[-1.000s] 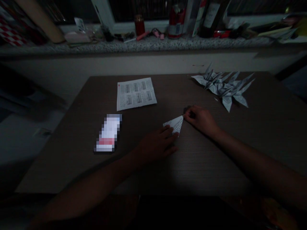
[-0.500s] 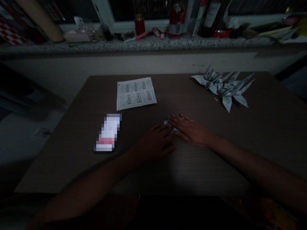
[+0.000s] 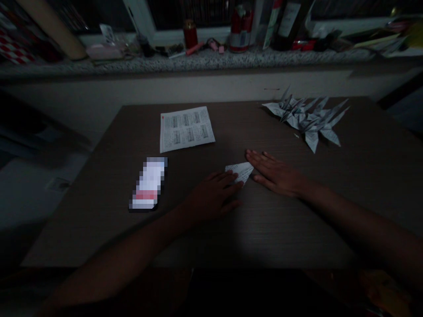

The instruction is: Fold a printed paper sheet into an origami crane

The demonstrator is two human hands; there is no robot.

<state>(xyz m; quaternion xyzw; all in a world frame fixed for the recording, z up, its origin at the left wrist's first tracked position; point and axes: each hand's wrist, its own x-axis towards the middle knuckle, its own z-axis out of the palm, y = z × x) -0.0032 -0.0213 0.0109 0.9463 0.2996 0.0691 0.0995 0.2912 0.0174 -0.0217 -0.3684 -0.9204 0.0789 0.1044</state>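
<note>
A small folded piece of printed paper lies on the dark wooden table near its middle. My left hand rests flat on the paper's near left corner, fingers stretched out. My right hand lies flat on the table just right of the paper, fingers extended and touching its right edge. Neither hand grips anything.
A flat printed sheet lies at the back left of the table. A phone with a lit screen sits left of my hands. Several folded paper cranes are piled at the back right. A cluttered stone ledge runs behind.
My right hand first pinched the paper's tip, then swept flat across the paper to the left, and has now slid back right, uncovering it. My left hand stayed put.
</note>
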